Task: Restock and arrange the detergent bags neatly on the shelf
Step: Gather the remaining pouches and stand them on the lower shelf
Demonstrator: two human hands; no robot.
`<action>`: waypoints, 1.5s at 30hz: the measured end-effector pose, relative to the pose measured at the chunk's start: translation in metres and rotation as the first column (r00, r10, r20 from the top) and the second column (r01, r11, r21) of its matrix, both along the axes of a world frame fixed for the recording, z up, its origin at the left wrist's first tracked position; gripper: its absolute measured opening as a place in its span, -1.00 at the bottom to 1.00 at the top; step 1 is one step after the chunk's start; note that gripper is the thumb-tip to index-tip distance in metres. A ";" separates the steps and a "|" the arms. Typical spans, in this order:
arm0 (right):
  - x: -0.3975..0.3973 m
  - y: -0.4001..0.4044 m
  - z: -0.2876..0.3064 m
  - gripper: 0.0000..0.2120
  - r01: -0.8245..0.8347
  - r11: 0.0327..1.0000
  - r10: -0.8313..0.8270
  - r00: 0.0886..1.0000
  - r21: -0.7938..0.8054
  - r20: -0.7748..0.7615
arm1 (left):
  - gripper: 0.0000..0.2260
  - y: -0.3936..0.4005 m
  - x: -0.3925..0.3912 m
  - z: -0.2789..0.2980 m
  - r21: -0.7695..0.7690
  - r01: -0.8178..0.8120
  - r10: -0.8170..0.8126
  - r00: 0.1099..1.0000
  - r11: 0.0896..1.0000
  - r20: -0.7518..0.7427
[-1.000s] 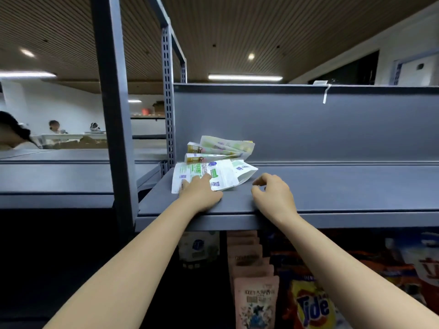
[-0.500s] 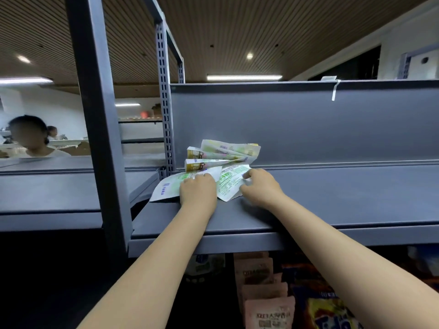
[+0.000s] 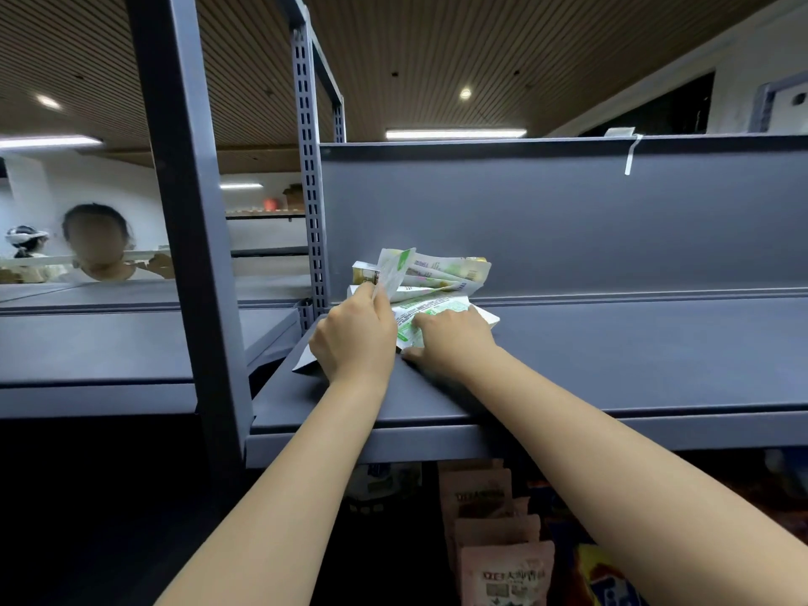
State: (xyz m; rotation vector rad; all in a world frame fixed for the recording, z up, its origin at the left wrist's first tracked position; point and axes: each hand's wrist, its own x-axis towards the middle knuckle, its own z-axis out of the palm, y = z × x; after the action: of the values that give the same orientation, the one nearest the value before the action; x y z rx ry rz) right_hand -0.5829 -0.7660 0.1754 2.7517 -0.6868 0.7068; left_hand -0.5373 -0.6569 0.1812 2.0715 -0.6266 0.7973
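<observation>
Detergent bags (image 3: 441, 279) sit in a loose pile at frame centre, on the grey shelf (image 3: 612, 356) against its back panel, near the left upright. Left hand (image 3: 354, 338) is at the pile's left edge, fingers curled, pinching one white-green bag (image 3: 393, 269) that stands up tilted. Right hand (image 3: 450, 338) lies just right of it, fingers spread flat, pressing the lowest bag (image 3: 419, 310) onto the shelf. Hands nearly touch.
</observation>
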 end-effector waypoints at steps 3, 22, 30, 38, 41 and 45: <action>-0.006 0.008 0.006 -0.76 0.029 0.998 -0.032 0.998 -0.047 -0.050 | -0.69 0.001 0.000 0.000 -0.017 0.004 -0.005 1.000 1.000 -0.017; -0.094 -0.025 -0.001 -0.83 0.003 0.994 -0.084 0.676 0.111 0.732 | -0.66 0.006 -0.005 0.027 -0.487 0.086 -0.065 0.996 0.869 0.060; -0.122 -0.017 -0.015 -0.86 -0.163 0.912 -0.226 0.569 0.377 0.791 | -0.74 0.005 -0.018 0.025 -0.449 0.192 -0.209 0.978 0.873 0.011; -0.121 -0.012 0.007 -0.74 -0.266 0.747 -0.295 0.689 0.609 0.662 | -0.70 0.008 -0.015 -0.001 -0.334 0.296 -0.398 0.868 0.895 -0.296; -0.124 -0.005 0.001 -0.66 -0.319 0.734 -0.328 0.608 0.600 0.723 | -0.74 0.013 -0.023 -0.002 -0.480 0.316 -0.480 0.835 0.818 -0.269; -0.138 0.008 -0.005 -0.61 -0.377 0.741 -0.416 0.394 0.556 0.820 | -0.80 0.026 -0.039 -0.010 -0.728 0.158 -0.466 0.851 0.667 -0.241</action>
State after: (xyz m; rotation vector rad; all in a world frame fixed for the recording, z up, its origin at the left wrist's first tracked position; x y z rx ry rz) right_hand -0.7212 -0.7584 0.1706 2.5811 -1.4184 2.5888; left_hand -0.5760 -0.6307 0.1710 1.3067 -0.3553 0.2818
